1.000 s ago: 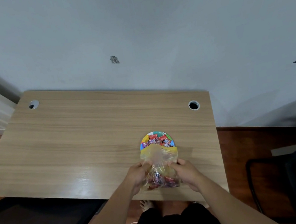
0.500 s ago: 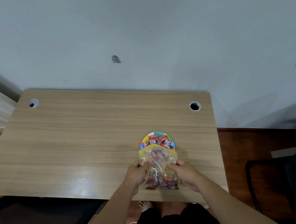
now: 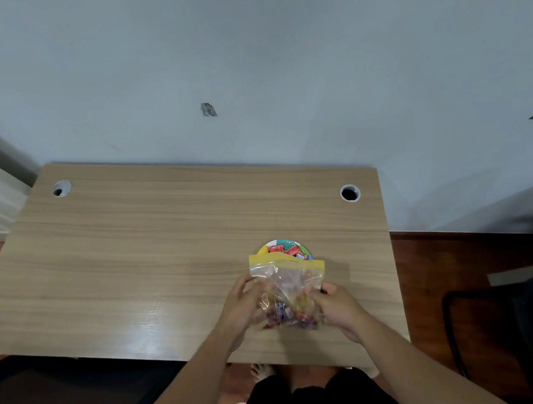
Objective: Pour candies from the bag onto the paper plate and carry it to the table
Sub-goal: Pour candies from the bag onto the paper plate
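Observation:
A clear plastic bag (image 3: 287,281) with a yellow zip strip holds several wrapped candies in its lower part. My left hand (image 3: 239,309) grips its left side and my right hand (image 3: 338,308) grips its right side. The bag's yellow top edge points away from me and overlaps the near half of a colourful paper plate (image 3: 295,245). Several red-wrapped candies (image 3: 291,251) lie on the plate. Both rest over the right part of a light wooden desk (image 3: 145,254).
The desk has two round cable holes, one at the far left (image 3: 61,189) and one at the far right (image 3: 349,193). A grey wall stands behind it. A dark chair (image 3: 520,337) is at the right, on a red-brown floor.
The bag's top has flattened and spread wider, with the yellow strip now stretched out straight over the plate. My hands have shifted slightly apart along its sides.

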The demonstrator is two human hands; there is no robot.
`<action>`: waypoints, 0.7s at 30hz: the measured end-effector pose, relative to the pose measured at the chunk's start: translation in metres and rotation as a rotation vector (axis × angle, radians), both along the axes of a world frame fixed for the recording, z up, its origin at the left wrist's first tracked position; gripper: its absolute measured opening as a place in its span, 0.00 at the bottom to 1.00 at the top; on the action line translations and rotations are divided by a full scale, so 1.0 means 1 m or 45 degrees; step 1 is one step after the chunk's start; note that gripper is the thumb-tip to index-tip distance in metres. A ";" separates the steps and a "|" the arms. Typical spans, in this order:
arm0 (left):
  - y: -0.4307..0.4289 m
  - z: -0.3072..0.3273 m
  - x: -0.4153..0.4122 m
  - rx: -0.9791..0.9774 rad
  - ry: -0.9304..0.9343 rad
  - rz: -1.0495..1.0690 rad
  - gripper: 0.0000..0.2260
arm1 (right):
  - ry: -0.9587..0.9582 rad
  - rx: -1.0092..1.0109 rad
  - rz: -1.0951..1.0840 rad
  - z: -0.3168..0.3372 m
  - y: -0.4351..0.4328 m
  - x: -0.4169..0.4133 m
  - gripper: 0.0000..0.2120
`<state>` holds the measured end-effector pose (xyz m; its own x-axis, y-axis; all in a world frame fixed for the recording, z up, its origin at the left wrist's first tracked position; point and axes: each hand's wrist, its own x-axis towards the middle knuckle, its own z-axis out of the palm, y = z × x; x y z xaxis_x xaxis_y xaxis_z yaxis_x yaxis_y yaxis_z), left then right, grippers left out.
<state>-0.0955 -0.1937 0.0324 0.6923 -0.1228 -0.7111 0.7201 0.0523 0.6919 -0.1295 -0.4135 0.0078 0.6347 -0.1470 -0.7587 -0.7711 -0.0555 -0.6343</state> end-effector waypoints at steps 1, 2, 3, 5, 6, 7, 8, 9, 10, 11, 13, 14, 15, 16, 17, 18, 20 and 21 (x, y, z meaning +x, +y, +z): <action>0.002 0.001 0.001 -0.012 -0.045 -0.013 0.12 | -0.008 0.021 -0.027 0.002 -0.001 0.001 0.12; 0.005 0.002 0.003 0.003 -0.103 -0.031 0.11 | -0.016 0.041 -0.049 0.004 -0.002 0.002 0.12; 0.007 0.002 0.005 0.044 -0.166 -0.043 0.11 | -0.026 0.054 -0.063 0.006 -0.003 0.004 0.12; 0.013 0.001 0.011 0.135 -0.232 -0.046 0.11 | -0.071 0.070 -0.087 0.010 -0.008 0.006 0.13; 0.016 0.001 0.014 0.148 -0.231 -0.030 0.10 | -0.106 0.087 -0.111 0.012 -0.011 0.008 0.14; 0.020 0.001 0.016 0.148 -0.232 -0.030 0.09 | -0.145 0.112 -0.143 0.014 -0.013 0.009 0.15; 0.024 0.002 0.019 0.144 -0.246 -0.058 0.09 | -0.183 0.140 -0.169 0.016 -0.014 0.010 0.15; 0.028 0.004 0.021 0.140 -0.274 -0.111 0.08 | -0.220 0.165 -0.182 0.018 -0.016 0.011 0.13; 0.030 0.007 0.022 0.119 -0.300 -0.166 0.08 | -0.251 0.181 -0.183 0.019 -0.016 0.011 0.11; 0.031 0.012 0.024 0.075 -0.317 -0.208 0.10 | -0.275 0.184 -0.174 0.020 -0.017 0.012 0.10; 0.031 0.023 0.027 -0.014 -0.298 -0.242 0.16 | -0.299 0.182 -0.151 0.022 -0.017 0.012 0.09; 0.032 0.028 0.029 -0.024 -0.296 -0.254 0.17 | -0.301 0.198 -0.151 0.023 -0.018 0.012 0.09; 0.033 0.032 0.030 -0.011 -0.308 -0.268 0.15 | -0.295 0.225 -0.158 0.025 -0.017 0.011 0.09; 0.034 0.034 0.031 0.007 -0.331 -0.270 0.12 | -0.287 0.252 -0.163 0.028 -0.018 0.010 0.09; 0.035 0.035 0.032 0.033 -0.361 -0.253 0.11 | -0.280 0.270 -0.160 0.031 -0.018 0.009 0.09; 0.034 0.036 0.033 0.064 -0.397 -0.209 0.11 | -0.277 0.275 -0.144 0.035 -0.018 0.008 0.08; 0.033 0.037 0.035 0.122 -0.506 -0.125 0.11 | -0.284 0.247 -0.082 0.041 -0.020 0.009 0.08; 0.032 0.038 0.036 0.155 -0.573 -0.122 0.11 | -0.296 0.221 -0.057 0.045 -0.021 0.011 0.10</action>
<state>-0.0595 -0.1619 0.0707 0.9244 -0.1358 -0.3564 0.3450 -0.1006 0.9332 -0.1185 -0.4344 0.0527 0.7905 -0.0594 -0.6096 -0.6029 0.0997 -0.7915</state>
